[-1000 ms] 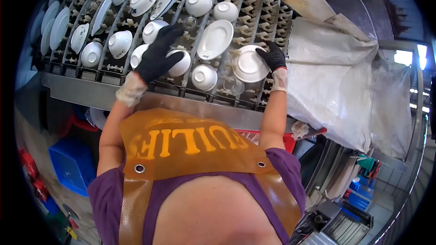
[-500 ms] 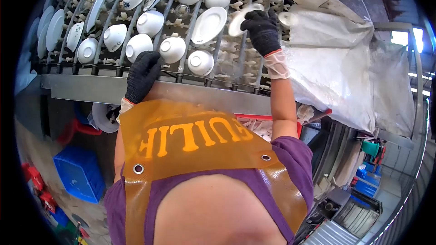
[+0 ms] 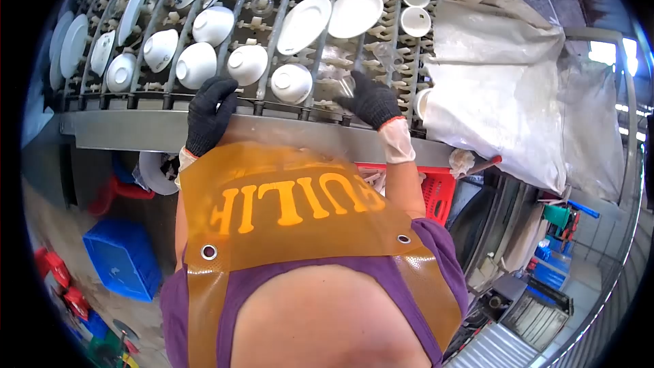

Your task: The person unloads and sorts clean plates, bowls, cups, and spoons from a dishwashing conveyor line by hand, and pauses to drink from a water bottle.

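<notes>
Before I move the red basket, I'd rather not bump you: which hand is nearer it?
Right. In the picture, the right hand is above the red basket; the left hand is farther, to its upper left.

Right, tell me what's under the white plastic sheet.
Part of a white dish shows at the left edge of the white plastic sheet. The rest of that dish is covered, and anything farther under can't be seen.
</notes>
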The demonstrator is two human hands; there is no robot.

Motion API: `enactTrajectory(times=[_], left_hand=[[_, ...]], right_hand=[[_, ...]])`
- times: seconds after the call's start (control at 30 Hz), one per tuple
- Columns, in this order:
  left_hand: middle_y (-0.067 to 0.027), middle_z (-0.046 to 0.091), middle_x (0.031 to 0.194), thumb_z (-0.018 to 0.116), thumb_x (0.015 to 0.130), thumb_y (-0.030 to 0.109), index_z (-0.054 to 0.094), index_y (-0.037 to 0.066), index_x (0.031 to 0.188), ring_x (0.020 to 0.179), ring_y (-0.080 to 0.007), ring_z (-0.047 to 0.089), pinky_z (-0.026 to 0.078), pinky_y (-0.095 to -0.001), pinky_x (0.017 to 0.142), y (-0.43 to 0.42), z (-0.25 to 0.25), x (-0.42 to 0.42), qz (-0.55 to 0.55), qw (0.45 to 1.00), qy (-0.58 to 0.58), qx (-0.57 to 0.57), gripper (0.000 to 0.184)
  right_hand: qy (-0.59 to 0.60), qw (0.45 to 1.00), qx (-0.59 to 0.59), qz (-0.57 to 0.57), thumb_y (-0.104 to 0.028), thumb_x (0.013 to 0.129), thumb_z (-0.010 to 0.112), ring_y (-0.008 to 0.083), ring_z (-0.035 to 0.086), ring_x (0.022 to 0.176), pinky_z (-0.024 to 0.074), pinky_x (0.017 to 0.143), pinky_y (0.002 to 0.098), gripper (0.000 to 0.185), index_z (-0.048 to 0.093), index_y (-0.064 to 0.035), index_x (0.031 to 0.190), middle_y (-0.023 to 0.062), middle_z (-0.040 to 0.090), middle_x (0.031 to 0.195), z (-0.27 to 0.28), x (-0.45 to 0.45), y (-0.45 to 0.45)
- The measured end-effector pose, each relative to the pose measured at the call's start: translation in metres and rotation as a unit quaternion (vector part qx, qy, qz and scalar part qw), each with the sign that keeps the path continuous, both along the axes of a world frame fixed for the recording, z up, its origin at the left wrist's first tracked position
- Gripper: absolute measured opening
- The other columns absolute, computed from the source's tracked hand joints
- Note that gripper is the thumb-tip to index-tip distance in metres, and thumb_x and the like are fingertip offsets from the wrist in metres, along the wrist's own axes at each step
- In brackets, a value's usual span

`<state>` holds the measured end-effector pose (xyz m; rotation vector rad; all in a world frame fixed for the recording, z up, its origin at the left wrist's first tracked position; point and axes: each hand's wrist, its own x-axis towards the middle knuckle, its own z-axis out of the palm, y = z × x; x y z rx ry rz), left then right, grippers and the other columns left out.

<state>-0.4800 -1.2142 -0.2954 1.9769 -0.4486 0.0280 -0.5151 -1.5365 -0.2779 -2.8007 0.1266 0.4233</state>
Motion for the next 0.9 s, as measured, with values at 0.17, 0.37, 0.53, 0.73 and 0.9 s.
enactTrajectory(times=[0.17,0.37,0.53,0.73,0.9], left_hand=[[-0.0136,0.058,0.096,0.056,0.078,-0.005,0.059,-0.002,0.097,0.08,-0.0212,0.061,0.05,-0.0299,0.069,-0.003,-0.002,-0.005,-0.01,0.999,-0.042,0.032,0.02],[-0.0152,0.061,0.098,0.058,0.077,-0.002,0.061,0.001,0.098,0.092,-0.0296,0.06,0.048,-0.035,0.08,0.012,0.002,-0.013,0.017,0.983,-0.136,0.122,0.021],[-0.0177,0.061,0.1,0.059,0.076,-0.003,0.062,-0.001,0.099,0.093,-0.0318,0.06,0.048,-0.0365,0.081,0.011,-0.006,-0.019,0.073,0.975,-0.172,0.118,0.024],[-0.0168,0.061,0.097,0.059,0.076,-0.003,0.062,0.0,0.097,0.09,-0.0323,0.06,0.048,-0.0368,0.08,0.002,-0.01,-0.022,0.053,0.975,-0.148,0.16,0.022],[-0.0165,0.062,0.094,0.059,0.076,-0.002,0.062,0.001,0.095,0.089,-0.0325,0.06,0.048,-0.0375,0.079,-0.009,-0.013,-0.023,0.058,0.971,-0.167,0.159,0.02]], right_hand=[[-0.318,0.931,-0.172,-0.058,-0.051,0.079,0.059,0.032,0.059,0.099,0.0456,0.085,0.0428,0.067,0.046,-0.006,0.127,0.021,0.06,0.108,-0.051,0.035,-0.07],[-0.178,0.973,0.052,-0.141,-0.046,0.079,0.063,0.035,0.058,0.102,0.0454,0.087,0.0411,0.068,0.046,-0.0017,0.127,0.0248,0.059,0.108,-0.047,0.059,-0.098],[-0.251,0.771,0.557,-0.182,-0.019,0.081,0.067,0.025,0.041,0.124,0.0363,0.101,0.0373,0.078,0.021,-0.0017,0.141,0.0175,0.036,0.139,-0.089,0.048,-0.043],[-0.357,0.905,0.219,-0.07,-0.015,0.073,0.071,0.0318,0.054,0.105,0.0428,0.091,0.0388,0.055,0.049,-0.0013,0.121,0.0186,0.055,0.114,-0.093,0.038,-0.015],[-0.47,0.852,-0.186,-0.137,-0.025,0.073,0.066,0.031,0.059,0.091,0.0447,0.081,0.0425,0.06,0.047,-0.0028,0.125,0.0156,0.061,0.096,-0.077,0.019,-0.088]])
